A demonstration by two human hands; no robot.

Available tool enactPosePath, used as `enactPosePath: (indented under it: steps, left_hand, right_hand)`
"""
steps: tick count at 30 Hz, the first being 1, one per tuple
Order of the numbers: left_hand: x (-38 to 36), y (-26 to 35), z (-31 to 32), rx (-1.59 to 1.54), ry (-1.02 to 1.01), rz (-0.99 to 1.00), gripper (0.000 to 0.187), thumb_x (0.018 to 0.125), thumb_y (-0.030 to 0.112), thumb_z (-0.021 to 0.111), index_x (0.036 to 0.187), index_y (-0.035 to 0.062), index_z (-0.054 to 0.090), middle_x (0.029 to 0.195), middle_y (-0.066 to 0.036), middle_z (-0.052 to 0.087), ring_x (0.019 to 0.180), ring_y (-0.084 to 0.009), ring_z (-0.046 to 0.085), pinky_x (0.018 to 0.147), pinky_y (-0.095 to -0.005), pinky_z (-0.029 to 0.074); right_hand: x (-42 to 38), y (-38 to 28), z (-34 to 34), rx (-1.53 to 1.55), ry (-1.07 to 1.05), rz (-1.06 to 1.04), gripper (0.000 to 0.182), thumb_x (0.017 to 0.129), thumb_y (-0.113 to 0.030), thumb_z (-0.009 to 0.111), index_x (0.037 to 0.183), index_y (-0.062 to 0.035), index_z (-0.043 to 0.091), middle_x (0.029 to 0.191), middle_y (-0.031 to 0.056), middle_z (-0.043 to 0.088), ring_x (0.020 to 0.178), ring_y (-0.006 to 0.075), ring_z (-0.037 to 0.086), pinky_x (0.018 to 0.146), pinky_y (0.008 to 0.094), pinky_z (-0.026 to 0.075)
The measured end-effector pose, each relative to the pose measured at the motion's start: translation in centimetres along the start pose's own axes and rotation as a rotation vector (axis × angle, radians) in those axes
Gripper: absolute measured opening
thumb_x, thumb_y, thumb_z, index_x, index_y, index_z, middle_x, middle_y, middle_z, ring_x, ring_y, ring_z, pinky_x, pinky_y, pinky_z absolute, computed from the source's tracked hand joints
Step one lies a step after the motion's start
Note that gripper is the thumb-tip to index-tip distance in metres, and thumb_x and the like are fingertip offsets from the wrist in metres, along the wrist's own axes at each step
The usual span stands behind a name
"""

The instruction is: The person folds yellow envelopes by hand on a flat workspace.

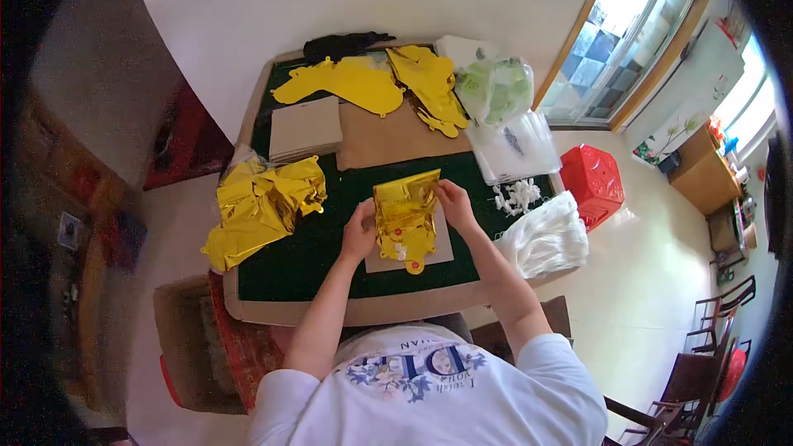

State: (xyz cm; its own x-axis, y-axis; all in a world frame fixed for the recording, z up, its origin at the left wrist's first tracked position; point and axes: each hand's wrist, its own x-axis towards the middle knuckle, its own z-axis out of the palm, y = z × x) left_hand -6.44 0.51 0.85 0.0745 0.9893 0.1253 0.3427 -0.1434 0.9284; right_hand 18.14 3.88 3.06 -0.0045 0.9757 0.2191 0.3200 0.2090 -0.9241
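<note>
A gold foil balloon (405, 223), flat and folded, lies over a piece of grey-brown cardboard (443, 239) in front of me. Small red round marks and a white bit show near its lower end. My right hand (456, 206) is closed on the foil's upper right edge. At the left edge, my left hand (359, 231) has its fingers closed against the foil; its fingertips are partly hidden. More crumpled gold foil balloons (260, 206) lie on the table to the left.
On the green-topped table (330, 268) are a cardboard stack (306, 128), flat gold foil pieces (347, 87), clear plastic bags (516, 149), white string bits (518, 196) and a white strand bundle (545, 235). A red stool (592, 186) stands right; an open cardboard box (194, 347) sits lower left.
</note>
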Motion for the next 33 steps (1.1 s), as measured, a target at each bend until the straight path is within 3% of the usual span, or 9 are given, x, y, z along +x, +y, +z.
enactPosePath:
  steps: [1,5,9,12,14,16,19,25,33]
  left_hand:
    - [0.2,0.3,0.0,-0.034,0.008,-0.015,0.047,0.088,-0.002,0.053,0.132,0.0094,0.046,0.116,-0.013,0.063,0.11,-0.0238,0.06,0.092,-0.0351,0.048]
    - [0.2,1.0,-0.2,0.078,0.01,-0.057,0.049,0.087,0.002,0.055,0.134,0.0078,0.043,0.116,-0.015,0.063,0.11,-0.0248,0.06,0.092,-0.0353,0.048]
    - [0.5,-0.4,0.1,0.073,0.025,-0.058,0.046,0.087,0.003,0.054,0.132,0.0069,0.046,0.118,-0.015,0.06,0.107,-0.0276,0.06,0.09,-0.0364,0.049]
    - [0.4,-0.5,-0.1,0.222,0.024,0.023,0.041,0.086,0.002,0.054,0.127,0.0061,0.051,0.119,-0.014,0.059,0.108,-0.03,0.058,0.091,-0.0383,0.048]
    - [0.2,-0.5,-0.1,0.305,0.006,0.07,0.039,0.085,0.002,0.054,0.124,0.0056,0.054,0.12,-0.014,0.058,0.109,-0.031,0.057,0.092,-0.0393,0.048]
    - [-0.1,-0.2,-0.5,0.37,0.024,0.101,0.034,0.084,0.001,0.056,0.118,0.0045,0.057,0.117,-0.013,0.058,0.113,-0.031,0.054,0.095,-0.0395,0.046]
    - [-0.5,-0.1,-1.5,0.457,-0.028,0.174,0.034,0.084,0.001,0.056,0.118,0.0056,0.058,0.115,-0.012,0.058,0.113,-0.029,0.053,0.095,-0.0383,0.046]
    - [-0.3,0.5,-1.5,0.518,-0.042,0.266,0.034,0.082,0.002,0.06,0.116,0.0067,0.06,0.115,-0.011,0.058,0.113,-0.028,0.053,0.095,-0.0375,0.046]
    - [1.2,1.4,0.2,0.549,-0.098,0.4,0.024,0.079,0.009,0.069,0.102,0.0065,0.066,0.115,-0.009,0.06,0.115,-0.0267,0.052,0.097,-0.0396,0.044]
  right_hand:
    - [0.9,0.2,0.4,0.029,0.024,0.085,0.014,0.094,-0.01,0.055,0.092,0.0029,0.059,0.073,0.0007,0.055,0.07,0.0077,0.047,0.062,0.0236,0.041]
    - [3.2,0.4,1.1,0.047,0.068,0.319,0.022,0.094,-0.018,0.055,0.097,0.0013,0.064,0.072,0.0019,0.058,0.067,0.0094,0.05,0.062,0.0263,0.043]
    - [4.3,3.2,1.8,-0.115,0.085,0.333,0.023,0.091,-0.02,0.059,0.099,0.0014,0.064,0.073,0.005,0.062,0.069,0.0119,0.056,0.066,0.0281,0.046]
    - [3.2,3.5,1.7,-0.164,0.193,0.211,0.025,0.089,-0.019,0.062,0.105,-0.0003,0.064,0.082,0.0095,0.064,0.076,0.0177,0.062,0.071,0.0302,0.05]
    - [1.6,2.7,0.8,-0.37,0.25,0.003,0.027,0.087,-0.014,0.062,0.112,-0.0029,0.062,0.093,0.0124,0.063,0.085,0.0236,0.064,0.074,0.0318,0.051]
    - [0.0,2.1,0.2,-0.331,0.208,0.062,0.028,0.086,-0.008,0.06,0.115,-0.0052,0.061,0.1,0.014,0.06,0.09,0.0257,0.063,0.076,0.0327,0.051]
    - [-2.9,0.2,-0.4,-0.424,0.124,-0.125,0.032,0.086,0.0,0.055,0.117,-0.0056,0.06,0.112,0.0154,0.059,0.103,0.0308,0.059,0.085,0.036,0.05]
    - [-4.3,0.6,0.0,-0.51,0.101,-0.135,0.038,0.083,0.002,0.055,0.12,-0.0054,0.059,0.128,0.014,0.055,0.117,0.033,0.052,0.098,0.0383,0.044]
    - [-4.1,1.2,1.2,-0.583,0.007,-0.292,0.04,0.082,-0.002,0.056,0.122,-0.004,0.058,0.131,0.0164,0.053,0.121,0.0346,0.049,0.099,0.0424,0.042]
